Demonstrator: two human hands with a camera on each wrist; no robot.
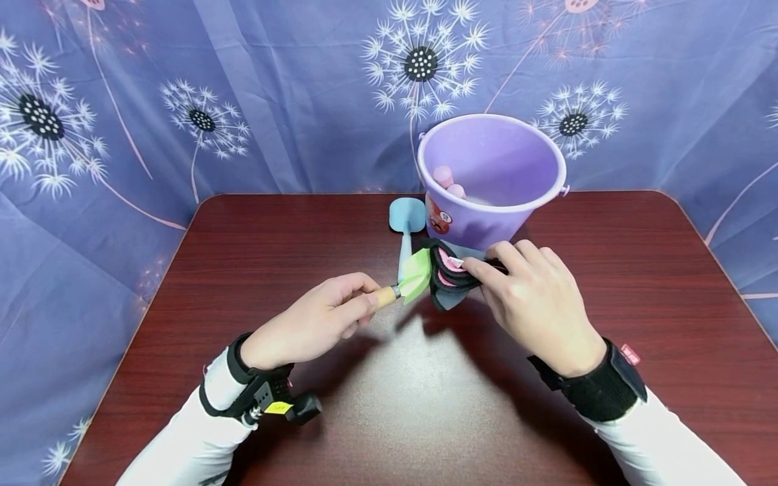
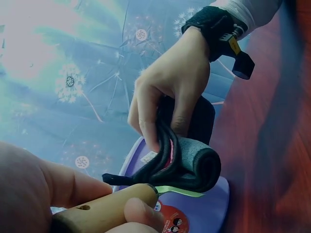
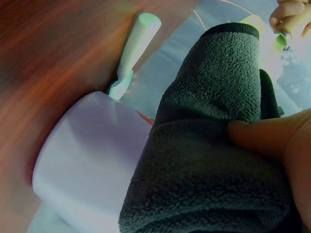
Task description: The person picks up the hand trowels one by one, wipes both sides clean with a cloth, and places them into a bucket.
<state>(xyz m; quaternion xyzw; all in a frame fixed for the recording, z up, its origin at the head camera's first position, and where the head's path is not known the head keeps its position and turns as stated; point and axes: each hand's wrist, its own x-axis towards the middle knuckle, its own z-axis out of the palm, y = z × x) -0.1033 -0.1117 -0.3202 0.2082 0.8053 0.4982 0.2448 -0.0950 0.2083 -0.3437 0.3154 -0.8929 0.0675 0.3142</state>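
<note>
My left hand (image 1: 319, 314) grips a small garden trowel (image 1: 416, 275) by its wooden handle, its light green blade pointing right. The right hand (image 1: 537, 304) pinches a folded fleecy cloth (image 1: 450, 299), grey with black edging and pink showing in the folds. In the head view the blade tip overlaps the cloth's left side. The left wrist view shows the cloth (image 2: 201, 160) bunched over the blade, which is partly hidden. Seen from the right wrist, the thumb presses on the grey fleece (image 3: 209, 92). Both hands are above the table.
A purple bucket (image 1: 474, 226) stands at the table's back edge, behind the cloth, with pink pieces (image 1: 444, 177) inside. Left of it lies a light blue toy shovel (image 1: 407, 216), its handle toward the trowel. A blue dandelion-print curtain (image 1: 292, 101) hangs behind the dark red table (image 1: 255, 250).
</note>
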